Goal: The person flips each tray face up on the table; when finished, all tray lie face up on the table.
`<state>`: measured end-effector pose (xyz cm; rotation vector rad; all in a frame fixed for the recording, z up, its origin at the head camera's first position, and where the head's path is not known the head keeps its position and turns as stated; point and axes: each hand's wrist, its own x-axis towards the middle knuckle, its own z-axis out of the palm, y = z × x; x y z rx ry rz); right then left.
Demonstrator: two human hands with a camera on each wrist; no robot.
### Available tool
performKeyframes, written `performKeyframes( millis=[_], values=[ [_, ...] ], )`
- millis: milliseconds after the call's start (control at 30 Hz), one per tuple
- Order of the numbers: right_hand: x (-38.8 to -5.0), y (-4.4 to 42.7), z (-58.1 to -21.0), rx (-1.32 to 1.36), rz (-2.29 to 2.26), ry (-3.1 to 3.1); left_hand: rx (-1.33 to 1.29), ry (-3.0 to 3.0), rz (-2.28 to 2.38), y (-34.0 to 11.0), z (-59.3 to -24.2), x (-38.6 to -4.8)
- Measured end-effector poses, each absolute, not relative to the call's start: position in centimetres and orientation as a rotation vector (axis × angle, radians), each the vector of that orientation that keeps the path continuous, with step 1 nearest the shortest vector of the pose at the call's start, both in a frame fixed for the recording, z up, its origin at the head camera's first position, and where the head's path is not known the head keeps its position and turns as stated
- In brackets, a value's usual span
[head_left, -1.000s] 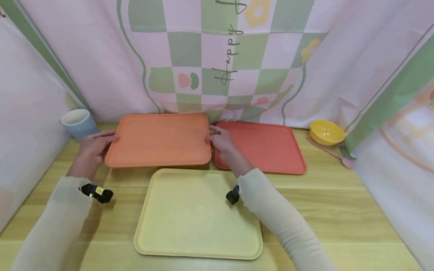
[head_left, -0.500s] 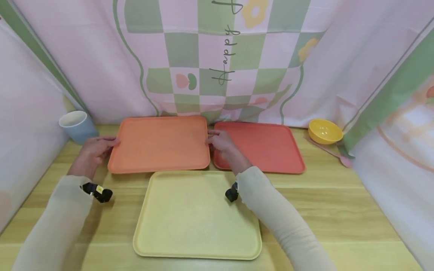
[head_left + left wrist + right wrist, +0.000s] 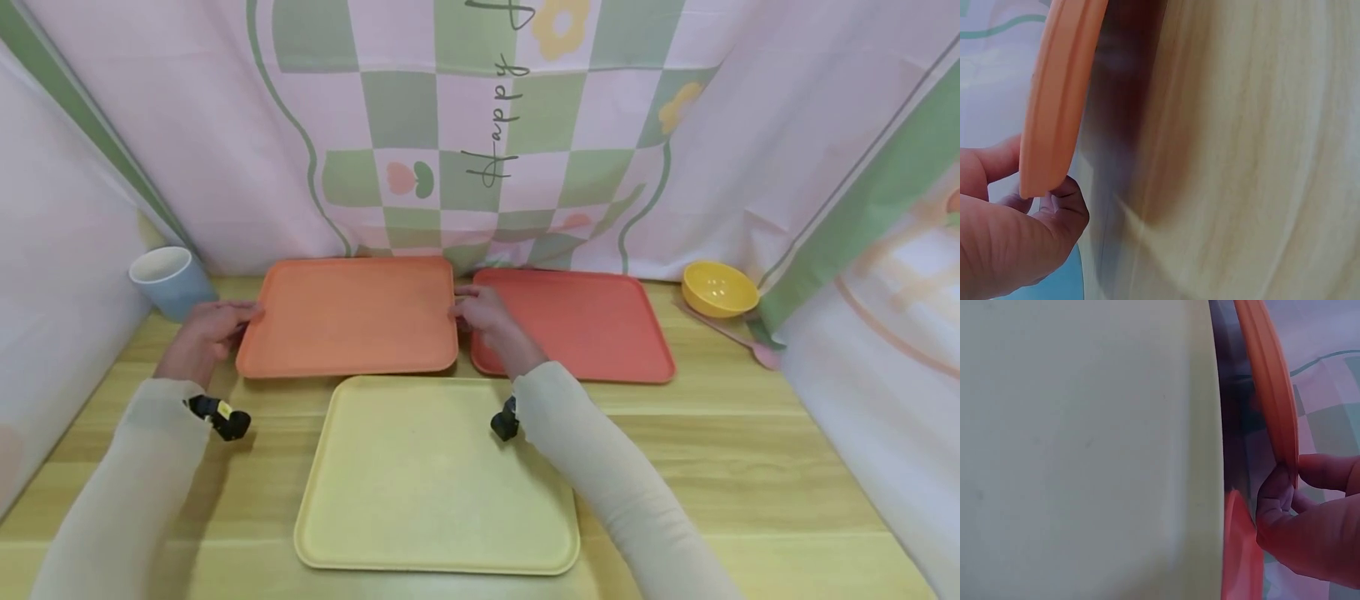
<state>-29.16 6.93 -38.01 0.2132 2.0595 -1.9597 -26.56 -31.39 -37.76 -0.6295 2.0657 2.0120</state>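
Note:
Both hands hold an orange tray (image 3: 352, 317) by its two short ends, at the back left of the table. My left hand (image 3: 208, 333) pinches the left end; in the left wrist view the thumb and curled fingers (image 3: 1067, 209) grip the rim, and a shadowed gap shows between tray and wood. The opposite end is pinched by my right hand (image 3: 487, 315), its curled fingers (image 3: 1275, 500) under the rim in the right wrist view. A red tray (image 3: 585, 329) lies just right of that hand. In front lies a larger pale yellow tray (image 3: 438, 475), partly below the right forearm.
Beside the left hand a blue cup (image 3: 176, 287) stands in the back left corner. At the back right are a yellow bowl (image 3: 720, 290) and a pink spoon (image 3: 763, 356). A printed cloth (image 3: 405, 108) hangs behind the wooden table (image 3: 720, 467).
The orange tray has come down a little toward the table, then shifted slightly left at its right end. Both hands have kept their hold on it. The other trays have stayed put.

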Motion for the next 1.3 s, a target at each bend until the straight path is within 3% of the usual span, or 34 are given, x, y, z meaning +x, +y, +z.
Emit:
performKeyframes(
  millis=[667,1300],
  values=[
    [-30.3,5.8,-38.7,0.21,-1.881,2.158,-0.727,1.933,2.215,-31.6,-38.8,-26.4],
    [-30.4,5.1,-38.8,0.164,-1.812,2.211,-0.823,2.339,1.833,-32.2,-40.0,-27.0]
  ],
)
